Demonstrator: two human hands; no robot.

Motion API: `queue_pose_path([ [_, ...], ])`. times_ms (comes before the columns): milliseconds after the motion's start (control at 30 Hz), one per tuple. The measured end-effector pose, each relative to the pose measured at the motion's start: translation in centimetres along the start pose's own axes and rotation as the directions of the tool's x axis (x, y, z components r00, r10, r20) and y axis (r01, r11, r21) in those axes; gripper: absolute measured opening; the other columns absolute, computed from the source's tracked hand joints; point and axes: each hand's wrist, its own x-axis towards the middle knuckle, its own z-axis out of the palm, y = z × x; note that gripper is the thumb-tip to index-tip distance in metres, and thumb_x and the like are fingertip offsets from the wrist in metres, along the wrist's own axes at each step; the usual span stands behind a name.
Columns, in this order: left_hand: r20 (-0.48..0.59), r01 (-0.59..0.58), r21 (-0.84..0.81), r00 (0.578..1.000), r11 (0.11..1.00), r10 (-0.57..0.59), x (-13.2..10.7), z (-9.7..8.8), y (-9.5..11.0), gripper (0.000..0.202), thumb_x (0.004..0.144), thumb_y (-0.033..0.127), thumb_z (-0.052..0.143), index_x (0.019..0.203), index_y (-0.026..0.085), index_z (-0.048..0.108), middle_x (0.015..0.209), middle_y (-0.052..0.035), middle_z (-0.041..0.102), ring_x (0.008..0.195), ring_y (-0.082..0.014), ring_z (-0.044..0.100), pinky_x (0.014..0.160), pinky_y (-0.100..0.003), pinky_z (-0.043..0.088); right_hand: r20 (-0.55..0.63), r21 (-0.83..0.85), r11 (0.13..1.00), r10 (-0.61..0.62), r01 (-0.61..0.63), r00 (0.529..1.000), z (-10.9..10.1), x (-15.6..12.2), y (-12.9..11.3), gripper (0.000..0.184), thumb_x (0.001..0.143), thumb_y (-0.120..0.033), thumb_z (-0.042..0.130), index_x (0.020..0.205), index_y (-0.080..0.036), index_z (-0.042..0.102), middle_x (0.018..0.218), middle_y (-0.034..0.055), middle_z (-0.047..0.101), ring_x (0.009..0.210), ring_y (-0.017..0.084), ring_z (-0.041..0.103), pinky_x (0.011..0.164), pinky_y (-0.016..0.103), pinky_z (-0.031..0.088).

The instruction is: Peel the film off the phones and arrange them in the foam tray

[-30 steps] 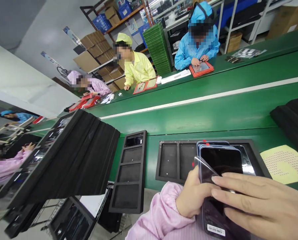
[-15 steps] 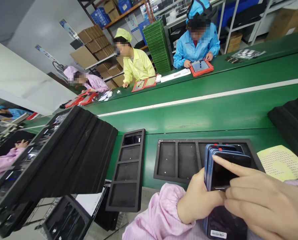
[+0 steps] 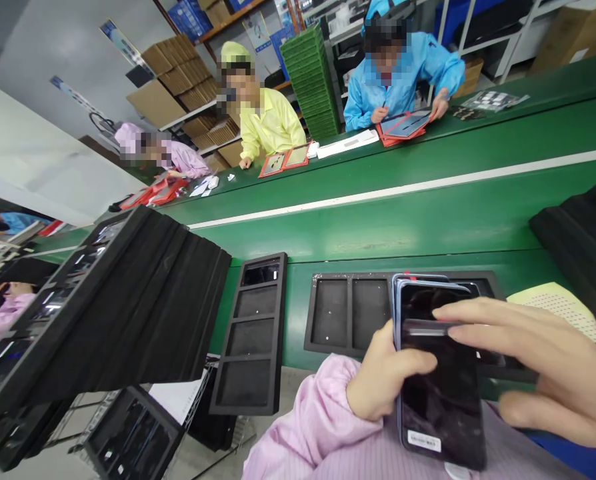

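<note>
A small stack of smartphones (image 3: 441,400) is in my left hand (image 3: 385,383), whose thumb lies over the front screen. Blue edges show on the phones behind, and a white label (image 3: 425,441) marks the lower left of the front phone. The fingers of my right hand (image 3: 543,353) stretch across the top of the stack, fingertips at the front phone's upper edge, with the thumb apart. Beyond the phones lies a black foam tray (image 3: 349,317) with compartments, partly hidden by the stack and my right hand.
Left of centre lies another black tray (image 3: 252,320) with one phone in its top compartment. A tall stack of black trays (image 3: 163,313) leans at left. A yellow sticker sheet (image 3: 558,310) and dark foam (image 3: 578,233) are at right. Co-workers sit across the green bench (image 3: 368,233).
My right index finger has left the upper left corner of the phones, and its fingers now lie across the top. The front phone sits lower against those behind. The co-worker in blue has raised an elbow.
</note>
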Motion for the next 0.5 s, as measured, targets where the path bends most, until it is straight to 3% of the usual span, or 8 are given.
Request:
queue_pose_path([
  [100,-0.016,0.017,-0.141,1.000,0.990,-0.020,1.0,-0.7,-0.4,0.036,0.057,0.039,0.074,0.080,0.013,0.062,0.073,-0.0031,0.062,0.073,-0.0184,0.057,0.071,-0.031,0.042,0.153,0.225,0.974,-0.050,0.015,0.987,-0.4,0.2,0.7,0.046,0.093,-0.035,0.047,0.139,-0.028,0.039,0.110,0.0025,0.067,0.096,0.017,0.065,0.085,0.021,0.054],
  [200,0.024,0.062,-0.188,0.998,0.980,-0.058,1.7,-1.3,-0.5,0.043,0.062,0.051,0.070,0.079,0.013,0.064,0.075,-0.0054,0.065,0.082,-0.0231,0.060,0.077,-0.033,0.044,0.258,0.326,0.941,-0.179,0.089,0.949,0.1,0.4,1.1,0.038,0.093,-0.013,0.039,0.124,-0.028,0.056,0.122,0.0016,0.060,0.112,0.016,0.056,0.093,0.022,0.049],
  [267,0.021,0.067,-0.170,0.998,0.983,-0.065,1.8,-1.3,-0.4,0.037,0.065,0.046,0.069,0.080,0.012,0.066,0.078,-0.0056,0.066,0.087,-0.0230,0.060,0.080,-0.033,0.044,0.312,0.236,0.959,-0.230,0.160,0.922,0.6,0.5,1.3,0.041,0.089,-0.006,0.035,0.113,-0.023,0.063,0.127,0.0035,0.056,0.122,0.019,0.047,0.100,0.033,0.046],
  [333,-0.025,0.042,-0.157,0.999,0.987,-0.047,1.8,-1.1,-0.3,0.030,0.067,0.038,0.068,0.084,0.013,0.067,0.081,-0.0043,0.067,0.087,-0.0208,0.059,0.080,-0.031,0.043,0.323,0.069,0.979,-0.202,0.189,0.925,1.2,0.5,1.6,0.039,0.087,-0.008,0.036,0.107,-0.023,0.065,0.129,0.0058,0.054,0.128,0.026,0.039,0.103,0.049,0.040],
  [400,-0.068,0.024,-0.165,0.997,0.986,-0.036,1.7,-0.7,-0.1,0.028,0.066,0.033,0.067,0.086,0.014,0.066,0.080,-0.0020,0.067,0.081,-0.0178,0.059,0.077,-0.030,0.043,0.254,-0.078,0.981,-0.155,0.180,0.955,1.7,0.4,2.2,0.028,0.089,-0.017,0.040,0.094,-0.024,0.067,0.125,0.0080,0.056,0.125,0.032,0.042,0.101,0.061,0.034],
  [500,-0.126,0.012,-0.182,0.991,0.983,-0.035,1.4,0.0,0.1,0.023,0.062,0.029,0.067,0.080,0.014,0.064,0.074,0.0001,0.064,0.073,-0.0146,0.055,0.072,-0.028,0.041,0.089,-0.192,0.976,-0.090,0.106,0.992,2.4,0.3,3.2,0.027,0.091,-0.031,0.048,0.069,-0.022,0.060,0.103,0.0090,0.062,0.101,0.033,0.055,0.090,0.060,0.038],
])
